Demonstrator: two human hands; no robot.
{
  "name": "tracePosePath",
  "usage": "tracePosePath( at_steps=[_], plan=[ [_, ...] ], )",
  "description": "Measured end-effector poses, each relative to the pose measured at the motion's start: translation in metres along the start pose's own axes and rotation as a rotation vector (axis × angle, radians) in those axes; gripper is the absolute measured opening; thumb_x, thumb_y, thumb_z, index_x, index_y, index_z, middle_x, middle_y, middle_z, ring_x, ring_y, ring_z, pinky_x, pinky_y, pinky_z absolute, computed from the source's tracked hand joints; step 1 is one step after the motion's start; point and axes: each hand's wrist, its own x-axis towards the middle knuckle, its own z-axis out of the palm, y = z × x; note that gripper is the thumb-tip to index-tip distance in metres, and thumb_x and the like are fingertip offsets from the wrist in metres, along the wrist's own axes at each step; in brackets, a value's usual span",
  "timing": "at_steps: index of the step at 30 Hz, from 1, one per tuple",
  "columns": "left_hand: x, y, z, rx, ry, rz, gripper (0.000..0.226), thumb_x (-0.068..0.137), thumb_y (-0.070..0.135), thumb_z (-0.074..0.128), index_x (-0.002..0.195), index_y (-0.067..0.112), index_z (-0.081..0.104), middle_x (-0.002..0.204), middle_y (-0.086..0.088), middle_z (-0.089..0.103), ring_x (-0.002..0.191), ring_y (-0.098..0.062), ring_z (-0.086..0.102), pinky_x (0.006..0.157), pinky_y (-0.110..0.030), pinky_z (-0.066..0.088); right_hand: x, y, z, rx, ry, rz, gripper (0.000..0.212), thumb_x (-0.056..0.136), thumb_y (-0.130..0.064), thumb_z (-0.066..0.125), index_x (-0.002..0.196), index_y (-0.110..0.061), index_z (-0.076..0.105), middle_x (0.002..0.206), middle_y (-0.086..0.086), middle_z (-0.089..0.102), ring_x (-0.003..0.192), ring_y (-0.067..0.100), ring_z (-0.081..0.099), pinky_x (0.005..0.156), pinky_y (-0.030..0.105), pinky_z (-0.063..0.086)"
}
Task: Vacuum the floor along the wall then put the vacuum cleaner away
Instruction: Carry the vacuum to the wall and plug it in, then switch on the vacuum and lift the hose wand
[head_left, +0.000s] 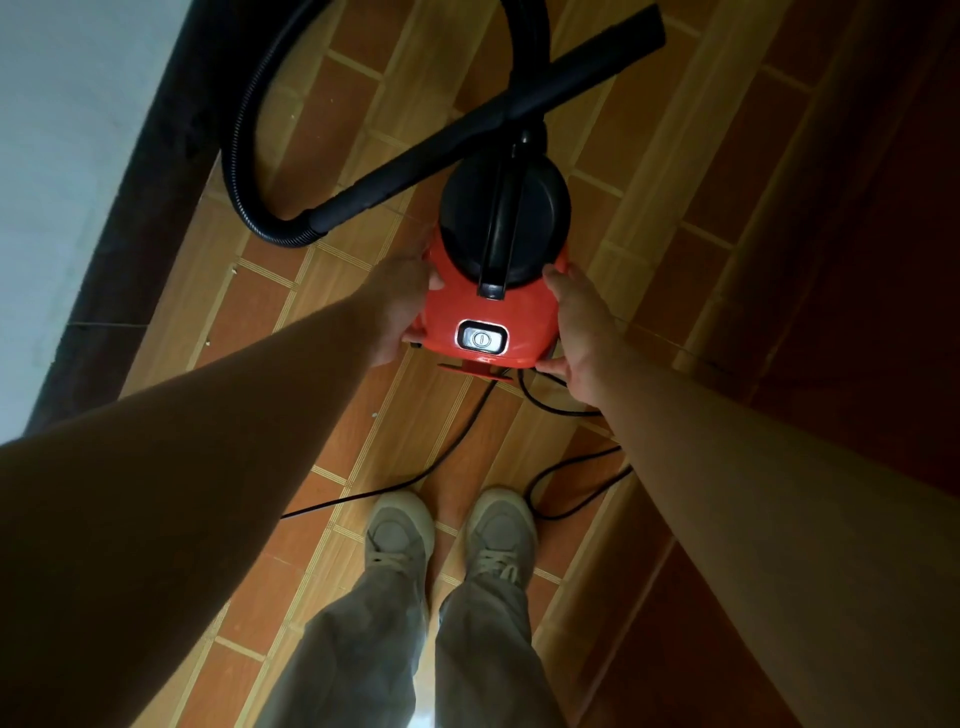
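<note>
Floor (249, 322): orange-brown tile, running beside a pale wall (62, 130) with a dark skirting (156, 156) on my left. Item one, vacuum cleaner (467, 317): red body with a black top, standing on the tiles just ahead of the shoes (400, 535) and near the skirting, its rocker switch (481, 339) facing me. Item two, hose (244, 130): black and ribbed, looping out toward the wall and back into the wand (467, 135), which lies slantwise behind the body. Item three, power cord (457, 436): trailing from the rear of the body, one run going left in front of the shoes, another looping beside the right shoe. Risks, as I judge them: a lift or a step back could catch that loop on a foot and tug the machine or trip the person. The loose wand and hose could swing or drag, since nothing holds them. The carry handle (501, 218) is unused, so a smooth, rounded body held by its sides may slip. Left hand (400, 306): arm reaching down, thumb on the top edge and fingers wrapped round the left flank, gripping the body. Right hand (579, 332): mirrored on the right flank, fingers curved along the side and thumb hooked at the rear edge close to the cord, likewise clasping the body.
</note>
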Motion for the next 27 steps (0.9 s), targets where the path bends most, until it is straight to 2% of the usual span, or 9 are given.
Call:
tracePosePath(
  at_steps=[7, 10, 12, 14, 17, 19, 22, 25, 27],
  plan=[
    [0.012, 0.010, -0.005, 0.139, -0.071, 0.037, 0.057, 0.094, 0.008, 0.046, 0.139, 0.043, 0.046, 0.116, 0.008, 0.060, 0.098, -0.016, 0.058, 0.080, -0.045, 0.057, -0.009, 0.008, 0.008, 0.086, 0.046, 0.048, 0.057, 0.100, -0.054, 0.051, 0.153, -0.044, 0.033, 0.143, -0.004, 0.048, 0.118, 0.029, 0.054, 0.093, 0.058, 0.054],
    [0.015, 0.009, -0.002, 0.167, -0.031, 0.042, 0.053, 0.094, 0.010, 0.047, 0.130, 0.048, 0.047, 0.109, 0.007, 0.061, 0.099, -0.022, 0.061, 0.087, -0.049, 0.056, -0.011, 0.009, 0.005, 0.057, 0.055, 0.039, 0.055, 0.102, -0.053, 0.048, 0.154, -0.041, 0.033, 0.132, -0.010, 0.047, 0.110, 0.020, 0.050, 0.098, 0.055, 0.048],
    [0.012, 0.004, 0.001, 0.166, 0.056, 0.076, 0.053, 0.093, 0.010, 0.047, 0.132, 0.046, 0.048, 0.109, 0.004, 0.064, 0.101, -0.025, 0.065, 0.088, -0.048, 0.056, -0.011, 0.006, -0.002, -0.019, 0.086, 0.028, 0.053, 0.104, -0.050, 0.047, 0.153, -0.034, 0.036, 0.126, -0.008, 0.050, 0.101, 0.012, 0.051, 0.098, 0.048, 0.045],
    [0.006, -0.006, 0.005, 0.121, 0.204, 0.105, 0.052, 0.092, 0.010, 0.049, 0.138, 0.034, 0.049, 0.101, 0.014, 0.061, 0.094, -0.015, 0.065, 0.076, -0.036, 0.055, -0.014, 0.004, -0.007, -0.082, 0.161, 0.001, 0.052, 0.104, -0.045, 0.048, 0.152, -0.026, 0.037, 0.117, -0.008, 0.053, 0.092, 0.008, 0.052, 0.092, 0.040, 0.043],
    [-0.006, -0.030, 0.012, 0.154, 0.323, 0.083, 0.049, 0.091, 0.011, 0.057, 0.137, 0.023, 0.050, 0.117, 0.005, 0.064, 0.088, -0.006, 0.063, 0.062, -0.023, 0.046, -0.020, -0.002, -0.010, -0.175, 0.257, -0.096, 0.055, 0.103, -0.035, 0.056, 0.152, -0.018, 0.039, 0.123, -0.001, 0.054, 0.100, 0.014, 0.054, 0.086, 0.034, 0.042],
    [-0.011, -0.047, 0.015, 0.230, 0.319, 0.066, 0.052, 0.090, 0.016, 0.064, 0.140, 0.022, 0.048, 0.130, 0.001, 0.060, 0.101, -0.013, 0.064, 0.069, -0.025, 0.050, -0.023, -0.010, -0.009, -0.201, 0.270, -0.169, 0.055, 0.101, -0.033, 0.059, 0.150, -0.016, 0.042, 0.123, -0.002, 0.057, 0.106, 0.015, 0.056, 0.087, 0.031, 0.044],
    [-0.012, -0.060, 0.018, 0.305, 0.357, 0.081, 0.056, 0.088, 0.025, 0.071, 0.139, 0.021, 0.049, 0.135, -0.002, 0.055, 0.121, -0.019, 0.054, 0.095, -0.036, 0.049, -0.025, -0.027, -0.005, -0.192, 0.269, -0.247, 0.055, 0.100, -0.036, 0.062, 0.148, -0.014, 0.046, 0.126, 0.001, 0.061, 0.112, 0.016, 0.060, 0.088, 0.028, 0.048],
    [-0.008, -0.060, 0.018, 0.324, 0.425, 0.128, 0.057, 0.086, 0.026, 0.075, 0.137, 0.019, 0.051, 0.134, -0.003, 0.052, 0.119, -0.017, 0.049, 0.089, -0.029, 0.039, -0.021, -0.051, 0.001, -0.153, 0.238, -0.271, 0.052, 0.099, -0.039, 0.063, 0.143, -0.015, 0.050, 0.118, -0.001, 0.063, 0.104, 0.013, 0.061, 0.074, 0.022, 0.046],
    [-0.001, -0.059, 0.016, 0.328, 0.431, 0.142, 0.066, 0.084, 0.024, 0.078, 0.141, 0.018, 0.047, 0.138, -0.004, 0.049, 0.124, -0.020, 0.048, 0.093, -0.027, 0.034, -0.017, -0.067, 0.005, -0.061, 0.229, -0.227, 0.042, 0.096, -0.044, 0.064, 0.128, -0.018, 0.060, 0.108, -0.001, 0.068, 0.098, 0.015, 0.066, 0.072, 0.027, 0.049]
  ],
)
